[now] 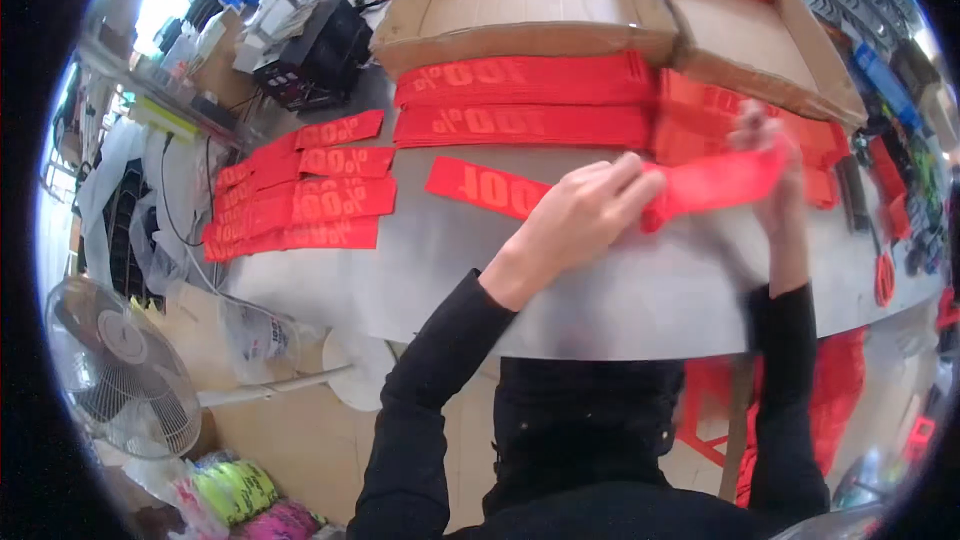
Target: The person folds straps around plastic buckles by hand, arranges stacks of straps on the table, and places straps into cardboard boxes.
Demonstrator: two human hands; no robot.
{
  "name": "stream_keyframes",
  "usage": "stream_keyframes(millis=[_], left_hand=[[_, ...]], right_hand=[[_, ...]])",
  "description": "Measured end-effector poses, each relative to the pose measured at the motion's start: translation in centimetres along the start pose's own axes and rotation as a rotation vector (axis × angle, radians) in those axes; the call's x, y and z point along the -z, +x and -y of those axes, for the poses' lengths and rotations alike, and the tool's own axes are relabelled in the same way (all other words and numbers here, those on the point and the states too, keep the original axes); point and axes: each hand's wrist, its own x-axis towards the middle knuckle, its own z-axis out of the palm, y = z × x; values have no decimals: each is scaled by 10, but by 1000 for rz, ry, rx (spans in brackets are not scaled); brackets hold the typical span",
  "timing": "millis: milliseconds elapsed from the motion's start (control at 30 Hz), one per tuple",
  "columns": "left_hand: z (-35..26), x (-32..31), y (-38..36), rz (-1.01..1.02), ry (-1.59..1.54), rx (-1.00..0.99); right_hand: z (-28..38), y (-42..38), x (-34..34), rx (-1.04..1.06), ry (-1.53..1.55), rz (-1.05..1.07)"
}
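A red printed strip (pixel 715 185) stretches between my two hands above the metal table. My left hand (pixel 590 208) is closed on its left end, fingers pinched together. My right hand (pixel 782 165), blurred by motion, grips the right end. Another length of red strip (pixel 478 186) with "100" lettering lies on the table and runs under my left hand; whether it joins the held piece is hidden. Just beyond are two neat rows of stacked red strips (pixel 525 126). More red strips (pixel 340 200) overlap in a fan on the left.
Two open cardboard boxes (pixel 530 45) with red strips inside stand at the back of the table. A black machine (pixel 315 50) sits back left. Red-handled scissors (pixel 884 275) lie at the right edge. A fan (pixel 122 370) stands at lower left, beside the table.
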Motion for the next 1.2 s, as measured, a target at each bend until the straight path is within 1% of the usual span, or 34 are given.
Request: stream_keyframes(millis=[33, 67, 100, 133, 167, 233, 267, 300, 367, 400, 467, 500, 533, 600, 667, 733, 767, 833, 900, 933, 967, 1000, 1067, 1100, 1133, 1200], left_hand=[[1, 5, 3, -49, 27, 47], [1, 11, 3, -84, 50, 36], [-1, 18, -1, -125, 163, 131], [0, 24, -14, -163, 271, 235], [0, 31, -22, -197, 377, 353], [7, 66, -38, -209, 610, 502], [17, 86, -52, -274, 667, 489], [29, 107, -68, -334, 721, 466], [44, 141, -99, -275, 780, 451], [51, 154, -110, -260, 787, 447], [63, 182, -128, -279, 809, 399], [69, 202, -137, -293, 809, 386], [73, 224, -145, -306, 805, 372], [76, 270, -160, -330, 985, 342], [80, 326, -174, -331, 1127, 315], [92, 383, -195, -320, 1224, 347], [97, 405, -206, -310, 1221, 336], [110, 445, -232, -233, 1332, 385], [167, 480, -312, -85, 1293, 514], [146, 460, -309, 102, 1398, 706], [126, 438, -308, 297, 1488, 901], [128, 435, -319, 308, 1481, 897], [152, 428, -360, 110, 1295, 882], [161, 418, -375, 21, 1193, 879], [159, 403, -375, 49, 1163, 894], [139, 368, -332, -61, 989, 863]], right_hand=[[14, 2, 22, 137, 156, 73], [25, 8, 42, 274, 317, 162], [33, 6, 55, 310, 316, 121], [31, -1, 49, 340, 319, 74], [31, -5, 45, 327, 322, 107], [36, -12, 11, 325, 360, 107], [35, -8, 5, 310, 373, 115], [35, -4, 1, 291, 403, 225], [31, -2, -7, 275, 457, 431], [23, -3, -12, 279, 471, 422], [6, 8, -40, 191, 553, 453], [-1, 13, -56, 150, 591, 470], [-8, 16, -73, 154, 598, 470], [-21, 20, -108, 161, 411, 218], [-41, 32, -145, 25, 507, 314], [-62, 45, -190, -110, 430, 444], [-79, 56, -211, -82, 371, 573], [-129, 71, -235, -223, 253, 537], [-151, 63, -259, -210, -360, 552], [-155, 57, -256, -205, -354, 539], [-159, 48, -252, 25, -695, 648], [-163, 37, -247, 256, -1037, 749], [-130, 5, -241, 294, -975, 829], [-103, -14, -247, 263, -930, 878], [-73, -31, -254, 216, -884, 920], [-41, -51, -273, 447, -670, 1074]])
